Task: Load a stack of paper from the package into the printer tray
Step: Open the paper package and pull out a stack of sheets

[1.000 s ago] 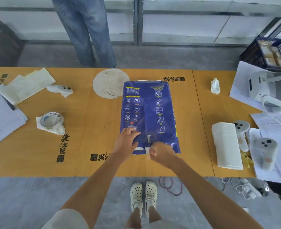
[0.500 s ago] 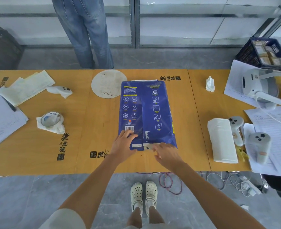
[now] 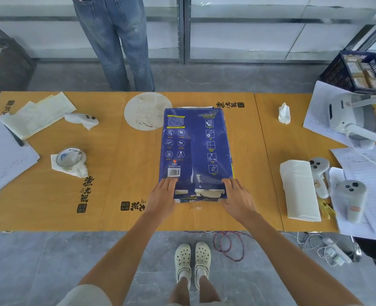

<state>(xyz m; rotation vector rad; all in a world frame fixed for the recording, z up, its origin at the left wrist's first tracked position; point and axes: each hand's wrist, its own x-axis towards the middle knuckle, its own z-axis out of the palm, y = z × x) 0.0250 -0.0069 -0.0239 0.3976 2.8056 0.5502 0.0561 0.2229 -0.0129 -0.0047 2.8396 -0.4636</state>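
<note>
- Dark blue, glossy wrapper: the rectangular package of paper (image 3: 197, 151) lies flat in the middle of the orange-brown wooden bench (image 3: 125, 173), its long side running away from the person, its torn near end showing white paper edges.
- The left hand (image 3: 162, 197) rests on the package's near-left corner — fingers spread flat on the wrapper just below the barcode, not closed round anything.
- The right hand (image 3: 237, 198) lies at the near-right corner, fingers extended over the wrapper's edge, likewise open and pressing rather than gripping.
- A round whitish disc (image 3: 146, 111) sits just beside the package's far-left corner.
- A folded white cloth (image 3: 298, 189) lies well to the right, next to two grey handheld controllers (image 3: 350, 195).
- A white headset (image 3: 352, 119) rests on loose sheets at the far right.
- A person in blue jeans (image 3: 114, 40) stands beyond the bench.
</note>
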